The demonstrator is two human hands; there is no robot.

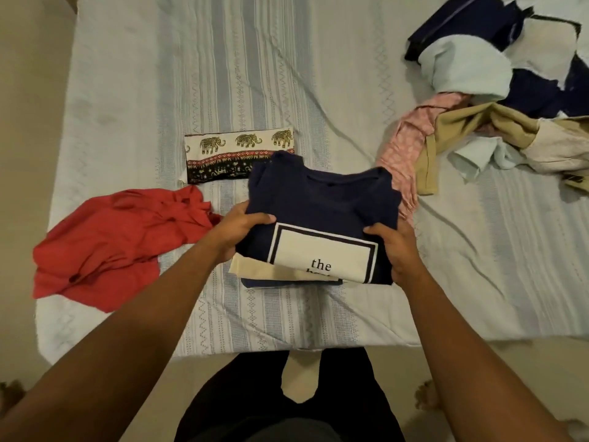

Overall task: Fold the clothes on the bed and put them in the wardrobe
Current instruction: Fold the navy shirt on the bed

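A folded navy T-shirt [322, 199] with a white printed panel lies near the front edge of the bed [134, 74], on top of a cream garment [251, 267] and another dark one. My left hand [237, 229] grips the stack's left side, thumb on top. My right hand [396, 250] grips its right side the same way. A folded elephant-print cloth [229, 154] lies just behind the stack. A crumpled red garment [111, 244] sits to the left.
A loose pile of unfolded clothes [497, 100], navy, pale blue, pink, tan and cream, covers the bed's far right. The bed's front edge runs just ahead of my legs. Beige floor lies to the left of the bed and in front of it.
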